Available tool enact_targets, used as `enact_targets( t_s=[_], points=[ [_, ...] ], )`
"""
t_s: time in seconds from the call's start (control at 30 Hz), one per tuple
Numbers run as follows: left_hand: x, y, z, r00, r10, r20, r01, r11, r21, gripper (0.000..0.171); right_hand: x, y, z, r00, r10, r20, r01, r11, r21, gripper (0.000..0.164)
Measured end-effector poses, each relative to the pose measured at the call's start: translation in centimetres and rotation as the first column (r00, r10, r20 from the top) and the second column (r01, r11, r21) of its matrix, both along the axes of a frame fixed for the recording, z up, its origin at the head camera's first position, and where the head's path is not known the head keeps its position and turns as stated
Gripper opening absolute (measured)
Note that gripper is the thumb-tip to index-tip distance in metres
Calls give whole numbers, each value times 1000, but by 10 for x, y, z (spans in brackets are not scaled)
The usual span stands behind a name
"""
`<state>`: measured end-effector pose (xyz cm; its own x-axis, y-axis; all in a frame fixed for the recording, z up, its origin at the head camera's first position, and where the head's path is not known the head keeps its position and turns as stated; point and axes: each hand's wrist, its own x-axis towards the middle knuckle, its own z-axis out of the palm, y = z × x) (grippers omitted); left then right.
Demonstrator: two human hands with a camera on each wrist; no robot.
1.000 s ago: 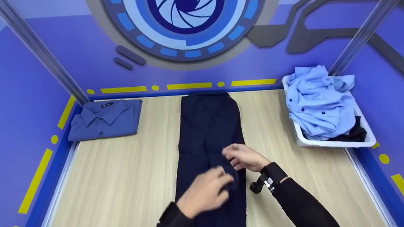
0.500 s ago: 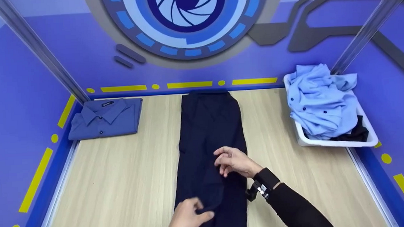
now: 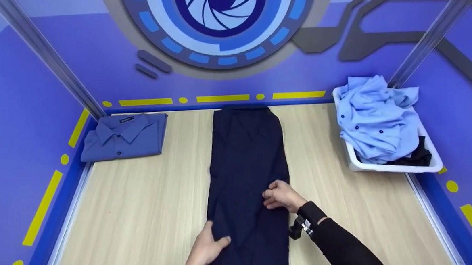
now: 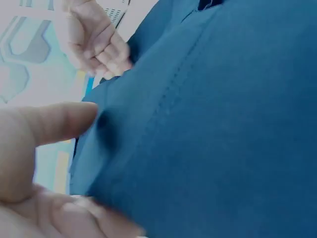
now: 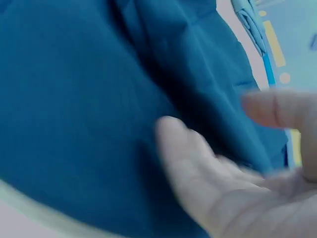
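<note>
A dark navy shirt (image 3: 247,156), folded into a long strip, lies down the middle of the table with its collar end at the back wall. My left hand (image 3: 205,249) is at the strip's left edge near the front, thumb spread from the fingers. In the left wrist view the left thumb (image 4: 64,121) stands apart from the fingers, which are partly hidden by the cloth. Over the strip's right side is my right hand (image 3: 281,195). Its fingers (image 5: 188,158) look relaxed near the cloth in the right wrist view, thumb apart; whether they touch it I cannot tell.
At the back left lies a folded blue shirt (image 3: 125,137), collar up. A white basket (image 3: 395,167) at the back right holds a crumpled light blue shirt (image 3: 378,119) and a black cloth (image 3: 417,155). Blue walls enclose the wooden table (image 3: 143,210) at the back and sides.
My left hand has moved down and left to the shirt's left edge, and the cloth it held folded over now lies flatter. The right hand has shifted slightly toward the front.
</note>
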<state>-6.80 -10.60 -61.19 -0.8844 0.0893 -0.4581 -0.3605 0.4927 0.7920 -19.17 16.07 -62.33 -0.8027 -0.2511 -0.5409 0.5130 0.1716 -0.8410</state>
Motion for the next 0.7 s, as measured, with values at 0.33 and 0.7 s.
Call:
enact_targets(
  t_s=[0.33, 0.7],
  points=[
    [-3, 30, 27, 885, -244, -397, 252, 967, -34, 63, 0, -3, -1, 996, -32, 84, 43, 990, -131, 54],
    [-17, 62, 54, 725, -483, -492, 485, 864, -133, 58, -13, -2, 20, 985, 159, 67, -101, 847, -522, 87]
  ],
)
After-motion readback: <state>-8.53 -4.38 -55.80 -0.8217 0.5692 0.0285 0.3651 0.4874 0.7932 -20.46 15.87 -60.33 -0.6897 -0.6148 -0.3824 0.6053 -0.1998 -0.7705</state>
